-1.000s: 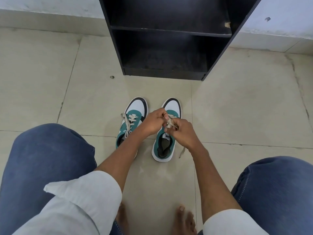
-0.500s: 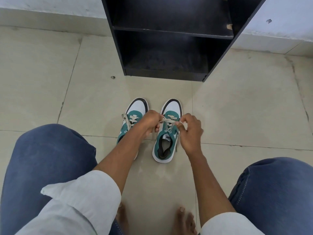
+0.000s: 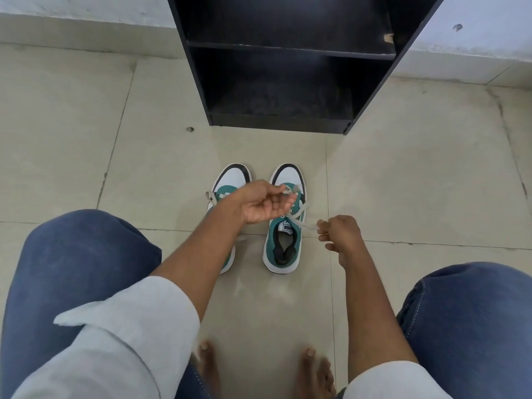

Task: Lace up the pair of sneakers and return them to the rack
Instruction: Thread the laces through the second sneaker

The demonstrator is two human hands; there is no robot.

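Two green, white and black sneakers stand side by side on the floor tiles, toes toward the rack. The right sneaker (image 3: 283,243) has its cream lace (image 3: 302,223) drawn out to both sides. My left hand (image 3: 263,203) hovers over its toe end, palm up, pinching one lace end in its fingertips. My right hand (image 3: 339,233) is to the right of the shoe, fingers curled round the other lace end, pulling it taut. The left sneaker (image 3: 230,182) is mostly hidden under my left forearm; its lace shows near the toe.
A black shoe rack (image 3: 288,53) with bare shelves stands against the wall just beyond the sneakers. My knees in blue jeans flank the view and my bare feet (image 3: 259,370) rest on the tiles below. A small dark speck (image 3: 190,129) lies on the floor left of the rack.
Both hands were together over the right sneaker's tongue. They have drawn apart: the right hand moved out to the right, the left hand turned palm up, and the lace stretched between them.
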